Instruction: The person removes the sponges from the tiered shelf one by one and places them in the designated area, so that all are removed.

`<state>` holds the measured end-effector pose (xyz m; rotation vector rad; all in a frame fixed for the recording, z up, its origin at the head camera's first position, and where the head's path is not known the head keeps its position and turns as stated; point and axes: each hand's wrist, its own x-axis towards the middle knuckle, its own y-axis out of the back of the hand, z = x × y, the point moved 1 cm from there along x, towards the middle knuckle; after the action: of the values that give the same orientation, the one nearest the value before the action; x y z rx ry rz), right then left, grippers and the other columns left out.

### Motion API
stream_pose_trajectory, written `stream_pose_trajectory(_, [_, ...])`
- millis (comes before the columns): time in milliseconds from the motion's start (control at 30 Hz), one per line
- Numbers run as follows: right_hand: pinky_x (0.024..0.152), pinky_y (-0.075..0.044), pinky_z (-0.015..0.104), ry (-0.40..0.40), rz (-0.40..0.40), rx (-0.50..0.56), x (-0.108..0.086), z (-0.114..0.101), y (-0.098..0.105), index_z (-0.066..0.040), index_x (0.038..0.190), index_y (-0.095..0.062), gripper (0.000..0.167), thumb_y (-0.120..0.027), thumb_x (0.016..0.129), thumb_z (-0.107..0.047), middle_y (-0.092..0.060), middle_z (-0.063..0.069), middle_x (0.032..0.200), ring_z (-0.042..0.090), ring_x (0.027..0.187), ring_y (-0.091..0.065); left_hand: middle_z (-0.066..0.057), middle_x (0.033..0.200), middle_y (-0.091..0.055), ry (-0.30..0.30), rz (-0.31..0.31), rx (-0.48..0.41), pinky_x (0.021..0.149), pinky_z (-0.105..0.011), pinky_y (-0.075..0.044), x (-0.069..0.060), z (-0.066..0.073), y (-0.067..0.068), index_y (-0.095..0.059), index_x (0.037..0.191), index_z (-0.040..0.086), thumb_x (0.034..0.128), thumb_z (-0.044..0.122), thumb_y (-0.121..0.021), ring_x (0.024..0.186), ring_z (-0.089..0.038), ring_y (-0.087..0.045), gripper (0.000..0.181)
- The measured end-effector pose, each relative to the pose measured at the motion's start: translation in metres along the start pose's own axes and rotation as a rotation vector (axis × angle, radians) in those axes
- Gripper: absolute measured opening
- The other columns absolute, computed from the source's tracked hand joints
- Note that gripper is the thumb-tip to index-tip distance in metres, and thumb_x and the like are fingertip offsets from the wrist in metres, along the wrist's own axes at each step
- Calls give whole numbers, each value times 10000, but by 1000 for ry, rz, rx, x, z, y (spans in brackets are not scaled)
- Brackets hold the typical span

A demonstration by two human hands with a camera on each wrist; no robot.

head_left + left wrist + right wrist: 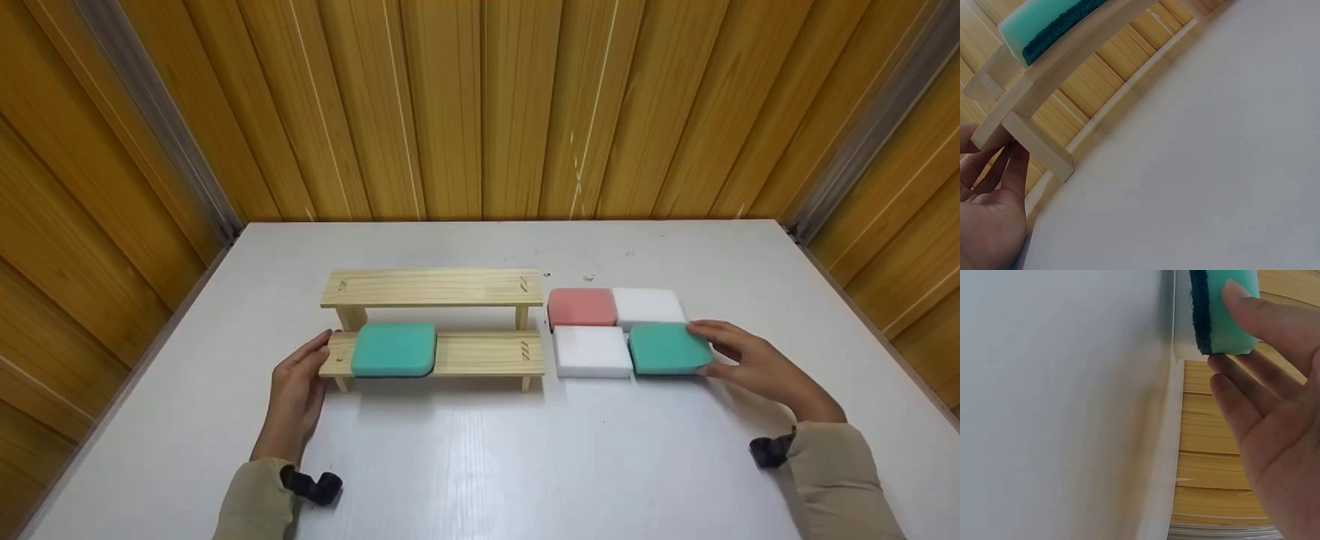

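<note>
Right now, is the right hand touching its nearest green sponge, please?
Touching: in the right wrist view, the right hand has its thumb on the sponge.

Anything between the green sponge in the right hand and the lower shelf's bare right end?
Yes: the front white block lies directly between that green sponge and the lower shelf. Above it, nothing visible.

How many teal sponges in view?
2. One teal sponge sits on the lower wooden shelf, left of its middle; the other teal sponge is pinched by the right hand.
</note>
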<state>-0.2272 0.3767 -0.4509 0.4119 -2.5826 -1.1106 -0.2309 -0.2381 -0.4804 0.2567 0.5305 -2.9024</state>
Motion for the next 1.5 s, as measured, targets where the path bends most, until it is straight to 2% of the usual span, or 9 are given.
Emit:
stream_pose_trajectory(133, [964, -286, -46, -73, -35, -19, 1, -1, 1, -74, 1404, -487, 610, -726, 853, -182, -411, 219, 1457, -267, 1180, -261, -78, 1557, -329, 2, 1, 1, 1054, -182, -446, 0, 0, 0, -401, 1448, 39, 995, 83, -472, 1416, -177, -358, 461])
stream_pose_trajectory(200, [997, -334, 1, -106, -52, -39, 2, -2, 2, -90, 1412, -480, 612, -721, 858, -190, -402, 205, 1470, -113, 1284, -354, -80, 1557, -331, 6, 2, 2, 1053, -182, -448, 0, 1, -1, -400, 1447, 36, 992, 81, -478, 1414, -178, -363, 464])
stream_pose_trajectory(333, [1007, -350, 22, -139, -73, -61, 2, -4, 3, -94, 1421, -469, 618, -716, 863, -195, -394, 206, 1479, 354, 1345, -415, -79, 1549, -347, 9, 9, -1, 1046, -184, -456, 0, 0, -1, -410, 1443, 38, 988, 74, -480, 1405, -179, -378, 461])
stream_pose_trajectory(400, [987, -340, -1, -142, -81, -58, 3, -5, 3, -86, 1422, -465, 620, -714, 865, -198, -391, 217, 1478, 454, 1325, -391, -81, 1550, -344, 7, 10, 0, 1046, -186, -456, 1, 0, -1, -408, 1444, 39, 987, 73, -481, 1406, -182, -376, 464])
stream_pose_trajectory(567, [916, -283, -59, -157, -95, -59, 3, -5, 3, -88, 1430, -454, 633, -710, 872, -243, -387, 225, 1482, 460, 1323, -400, -81, 1553, -338, 2, 16, 7, 1045, -185, -457, 1, -1, -1, -405, 1446, 40, 988, 74, -478, 1411, -186, -369, 465])
stream_pose_trajectory(767, [904, -273, -62, -173, -115, -71, 4, -5, 3, -69, 1441, -431, 659, -703, 877, -275, -363, 242, 1494, 478, 1331, -386, -82, 1545, -352, 1, 17, -2, 1038, -184, -464, 1, -1, -1, -416, 1438, 34, 986, 61, -477, 1402, -181, -384, 457])
stream_pose_trajectory(1000, [920, -260, -69, -148, -110, -116, 6, -3, 2, -35, 1422, -448, 655, -710, 869, -269, -384, 233, 1489, 471, 1321, -388, -98, 1545, -347, 6, 3, -41, 1037, -184, -465, 0, 0, -1, -399, 1442, 12, 980, 38, -473, 1400, -189, -384, 468])
stream_pose_trajectory(1233, [901, -212, -92, -164, -125, -107, 5, -5, 4, -25, 1434, -424, 686, -701, 873, -306, -335, 242, 1516, 488, 1350, -337, -101, 1545, -346, 14, 2, -56, 1040, -186, -465, 1, 1, -1, -398, 1440, 10, 980, 41, -474, 1399, -190, -387, 467])
stream_pose_trajectory(1500, [934, -268, -57, -161, -126, -106, 4, -6, 4, -26, 1429, -434, 674, -700, 875, -304, -319, 224, 1530, 475, 1342, -361, -94, 1564, -308, 13, -19, -59, 1054, -190, -453, 0, 1, 0, -380, 1453, 14, 990, 43, -458, 1419, -182, -350, 470])
